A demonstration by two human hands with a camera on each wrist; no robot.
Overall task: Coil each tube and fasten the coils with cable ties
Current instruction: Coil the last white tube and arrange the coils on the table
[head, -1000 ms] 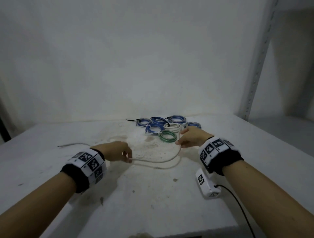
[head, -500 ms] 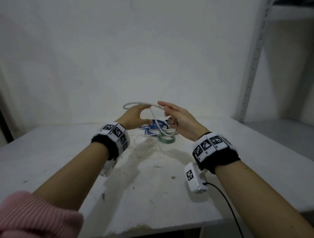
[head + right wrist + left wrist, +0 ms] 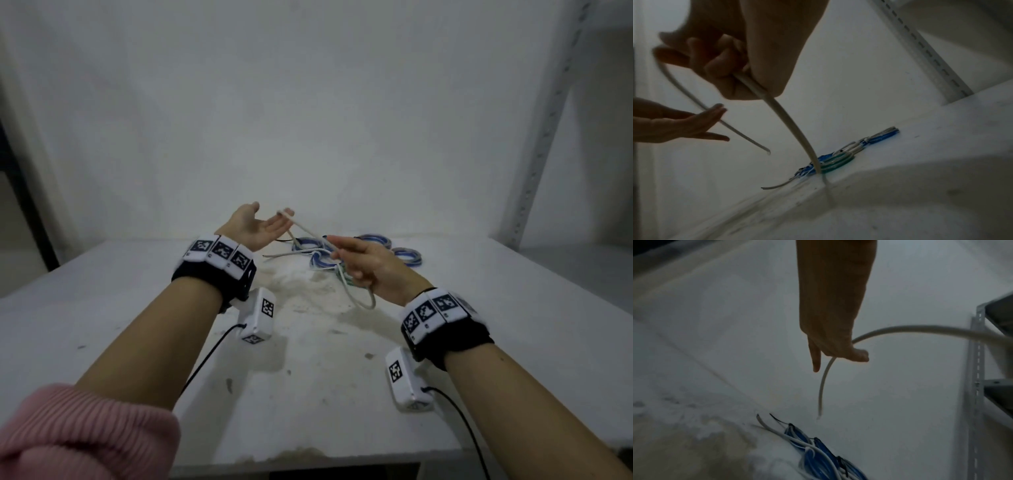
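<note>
A white tube (image 3: 305, 229) runs between my two raised hands above the table (image 3: 308, 394). My left hand (image 3: 255, 228) is palm up with straight fingers, and the tube lies across its fingertips (image 3: 715, 108). One short end (image 3: 821, 394) hangs free below them. My right hand (image 3: 370, 267) grips the tube in curled fingers (image 3: 719, 65), and a loop (image 3: 366, 301) hangs under it. From that hand the tube (image 3: 789, 116) drops to the table. Tied blue coils (image 3: 375, 240) and a green coil (image 3: 836, 162) lie behind the hands.
A loose tube end (image 3: 774, 186) and a thin black strip (image 3: 777, 418) lie beside the coil pile (image 3: 818, 459). A perforated metal shelf upright (image 3: 541, 137) stands at the right. A white wall closes the far side of the table.
Both hands lifted the tube off the table and met. Since then the left hand has opened and drawn back to the left. The right hand has sunk a little with a loop hanging.
</note>
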